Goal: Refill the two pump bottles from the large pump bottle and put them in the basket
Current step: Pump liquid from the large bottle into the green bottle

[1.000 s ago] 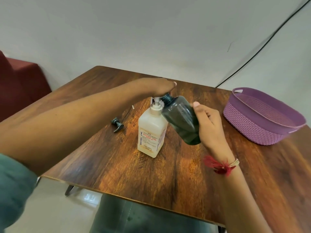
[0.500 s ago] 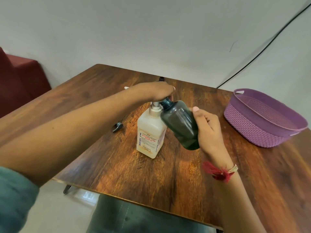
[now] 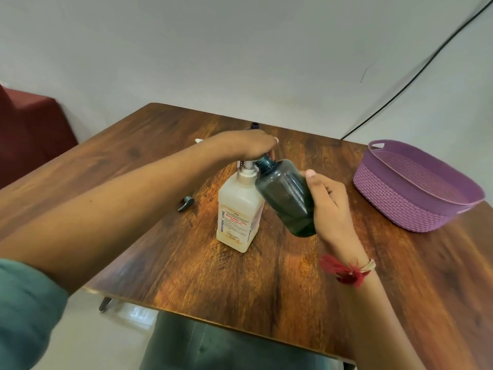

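Well inside table (image 3: 186, 263) edges, left hand (image 3: 248, 144) presses pump (image 3: 248, 166), right hand (image 3: 330, 206) grips dark bottle (image 3: 285, 196).

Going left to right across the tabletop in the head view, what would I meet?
Loose dark pump head, large white pump bottle, tilted dark bottle, right hand holding it, purple basket.

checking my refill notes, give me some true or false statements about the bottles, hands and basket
1. The right hand holds the dark bottle tilted, its neck at the pump of the large bottle. True.
2. The dark bottle has its pump on. False: its neck is open; a dark pump head lies on the table.
3. The left hand rests on the large bottle's pump. True.
4. The basket sits left of the large bottle. False: it is to its right.
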The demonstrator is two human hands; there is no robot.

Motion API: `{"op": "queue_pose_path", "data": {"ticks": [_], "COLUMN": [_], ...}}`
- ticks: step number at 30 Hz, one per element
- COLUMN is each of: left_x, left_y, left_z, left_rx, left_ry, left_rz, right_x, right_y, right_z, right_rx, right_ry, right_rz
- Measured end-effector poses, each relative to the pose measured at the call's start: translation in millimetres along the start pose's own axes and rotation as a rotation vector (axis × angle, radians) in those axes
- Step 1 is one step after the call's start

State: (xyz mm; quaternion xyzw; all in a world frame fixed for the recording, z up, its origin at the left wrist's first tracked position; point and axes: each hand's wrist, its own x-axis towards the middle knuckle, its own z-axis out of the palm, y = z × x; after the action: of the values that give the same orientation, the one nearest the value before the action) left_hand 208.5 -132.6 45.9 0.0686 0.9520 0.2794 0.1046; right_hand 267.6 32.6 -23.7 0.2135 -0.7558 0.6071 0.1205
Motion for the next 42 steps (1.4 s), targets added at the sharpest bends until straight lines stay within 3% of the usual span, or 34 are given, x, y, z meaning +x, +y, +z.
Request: {"op": "queue_pose_path", "data": {"ticks": [20,36,42], "left_x": [2.0,-1.8,-4.3], "left_y": [-4.3,-5.9,1.1], "left_z": [-6.1,2.8,-9.7], "left_rx": [0.189,0.030,0.045], "left_ry": [0.011,0.097,0.028], "left_rz": [0.059,-0.014,0.017], "right_x": [2.1,-3.6,2.4], "right_y": [-1.9,4.3,-4.5], "right_z": [4.5,9.5,7.7], "right_rx": [0.012,0.039,0.023], "right_ry": [0.032,0.037,0.050], "right_rz": [-0.008,0.041,0.002]}}
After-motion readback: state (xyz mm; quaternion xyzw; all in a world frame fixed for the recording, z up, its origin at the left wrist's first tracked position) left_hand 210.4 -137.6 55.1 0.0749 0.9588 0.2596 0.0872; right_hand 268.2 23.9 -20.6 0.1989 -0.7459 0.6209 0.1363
